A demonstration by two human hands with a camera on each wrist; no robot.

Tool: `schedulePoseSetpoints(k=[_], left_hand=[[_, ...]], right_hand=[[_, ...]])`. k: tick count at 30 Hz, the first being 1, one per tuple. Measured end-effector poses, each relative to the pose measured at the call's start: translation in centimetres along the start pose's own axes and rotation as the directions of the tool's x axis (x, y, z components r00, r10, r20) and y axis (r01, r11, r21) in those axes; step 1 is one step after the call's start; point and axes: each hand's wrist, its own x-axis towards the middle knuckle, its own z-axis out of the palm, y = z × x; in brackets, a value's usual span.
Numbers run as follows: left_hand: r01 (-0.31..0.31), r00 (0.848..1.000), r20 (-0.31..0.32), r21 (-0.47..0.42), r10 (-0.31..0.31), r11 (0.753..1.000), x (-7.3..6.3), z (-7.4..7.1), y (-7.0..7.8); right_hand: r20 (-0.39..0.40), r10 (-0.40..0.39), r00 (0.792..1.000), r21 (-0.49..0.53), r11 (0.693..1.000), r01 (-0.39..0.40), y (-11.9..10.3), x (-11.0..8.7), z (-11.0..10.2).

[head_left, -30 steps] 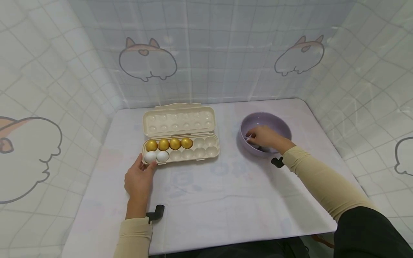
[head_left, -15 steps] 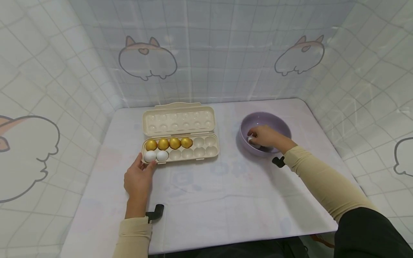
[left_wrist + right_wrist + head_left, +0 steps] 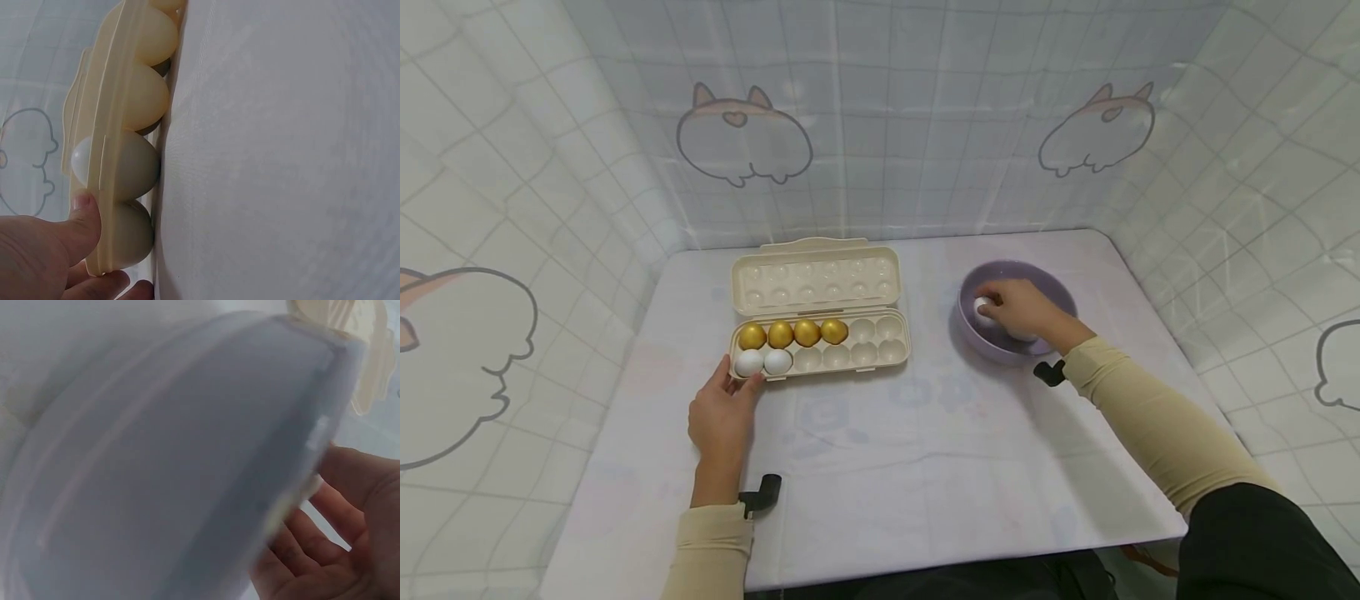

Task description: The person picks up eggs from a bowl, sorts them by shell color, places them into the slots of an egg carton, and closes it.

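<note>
My left hand (image 3: 722, 417) grips the left end of an open cream egg carton (image 3: 891, 354). In the left wrist view its thumb presses the carton's front rim (image 3: 107, 187), with fingers curled round the end. Several gold eggs (image 3: 779, 335) sit in the back row and two white eggs (image 3: 777, 362) at the front left. Over the purple bowl (image 3: 1056, 292), my right hand (image 3: 1026, 312) pinches a white egg (image 3: 982, 311) between thumb and fingers. Part of something white shows beneath that hand. The right wrist view is blurred, with the bowl's wall (image 3: 175, 450) covering much of it.
The carton's lid (image 3: 816, 281) lies folded back towards the rear wall. A pale cloth covers the table (image 3: 880, 483). Tiled-pattern curtains (image 3: 917, 108) enclose the back and both sides. Black wrist mounts (image 3: 763, 493) stick out from both wrists.
My right hand has gripped a white egg inside the bowl and lifted it slightly, so the egg now shows at the fingertips. The left hand and carton have stayed put.
</note>
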Motion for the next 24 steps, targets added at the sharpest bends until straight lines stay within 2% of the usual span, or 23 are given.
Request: schedulePoseSetpoints(k=[6,12,17,24], left_hand=[[0.012,1.0,0.006,-0.007,-0.012,1.0,0.0,0.0,0.0],[0.003,1.0,-0.002,-0.004,-0.003,1.0,0.1,0.1,-0.3],[-0.011,1.0,-0.008,-0.003,0.011,1.0,0.1,0.1,-0.2],[-0.004,1.0,0.003,0.001,0.004,1.0,0.0,0.0,-0.2]], right_hand=[[-0.073,0.042,0.996,0.085,0.996,-0.036,-0.6,0.5,-0.9],[-0.138,0.11,0.984,0.188,0.979,-0.083,-1.9,0.8,-1.4],[-0.187,0.11,0.976,0.214,0.974,-0.069,-3.3,1.3,-1.5],[-0.184,0.097,0.978,0.241,0.969,-0.05,-4.8,2.0,-1.3]])
